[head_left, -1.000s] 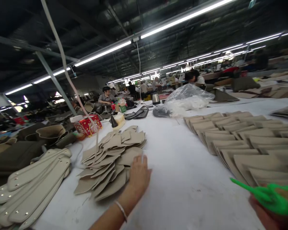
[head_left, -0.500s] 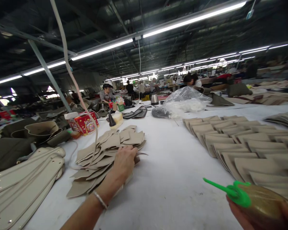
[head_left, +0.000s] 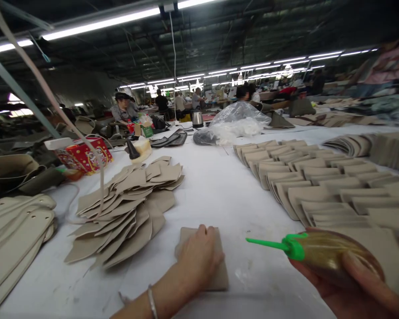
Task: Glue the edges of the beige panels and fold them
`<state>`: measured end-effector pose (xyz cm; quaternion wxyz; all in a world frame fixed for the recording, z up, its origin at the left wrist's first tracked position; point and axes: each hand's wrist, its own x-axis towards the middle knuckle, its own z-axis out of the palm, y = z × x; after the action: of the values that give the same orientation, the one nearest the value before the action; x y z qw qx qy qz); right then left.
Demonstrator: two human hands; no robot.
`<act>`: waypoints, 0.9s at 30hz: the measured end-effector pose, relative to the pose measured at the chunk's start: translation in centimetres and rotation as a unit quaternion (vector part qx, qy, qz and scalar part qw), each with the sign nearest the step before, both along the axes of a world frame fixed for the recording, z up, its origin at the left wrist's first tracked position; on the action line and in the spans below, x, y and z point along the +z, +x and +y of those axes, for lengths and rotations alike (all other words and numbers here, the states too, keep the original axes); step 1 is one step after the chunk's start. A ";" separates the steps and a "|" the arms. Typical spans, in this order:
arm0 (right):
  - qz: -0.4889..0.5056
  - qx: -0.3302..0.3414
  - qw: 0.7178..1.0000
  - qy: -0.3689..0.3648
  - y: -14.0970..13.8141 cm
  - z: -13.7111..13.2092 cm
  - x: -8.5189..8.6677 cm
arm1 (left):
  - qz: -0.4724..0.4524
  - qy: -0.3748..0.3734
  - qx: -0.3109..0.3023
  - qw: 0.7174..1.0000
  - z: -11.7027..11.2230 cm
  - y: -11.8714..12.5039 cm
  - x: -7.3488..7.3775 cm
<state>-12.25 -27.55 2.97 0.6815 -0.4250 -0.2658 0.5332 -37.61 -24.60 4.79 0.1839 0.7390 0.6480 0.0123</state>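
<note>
My left hand, a bracelet on its wrist, has its fingers curled onto a beige leather piece lying on the white table. The hand covers much of that piece. To its left is a loose heap of similar beige leather pieces. My right hand is wrapped round a squeeze glue bottle holding amber-brown liquid. The bottle's thin green nozzle points left, above the table and apart from the leather piece.
Overlapping rows of beige pieces cover the right side. Long pale straps with metal holes lie at the left. A red patterned box, a black cone, clear plastic wrap and a kettle stand farther back. A hose hangs at the left.
My left hand has moved from the heap toward me and to the right, bringing a leather piece onto the table. The glue bottle has come further into view. The view has turned right and down.
</note>
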 end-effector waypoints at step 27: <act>-0.148 0.007 0.989 -0.021 -1.7 0.4 0.9 | 0.057 -0.007 -0.012 0.998 -0.2 -0.6 -0.5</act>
<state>-13.98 -27.13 3.85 0.6215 -0.5120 -0.3554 0.4747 -38.19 -24.82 4.31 0.1524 0.7450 0.6483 -0.0366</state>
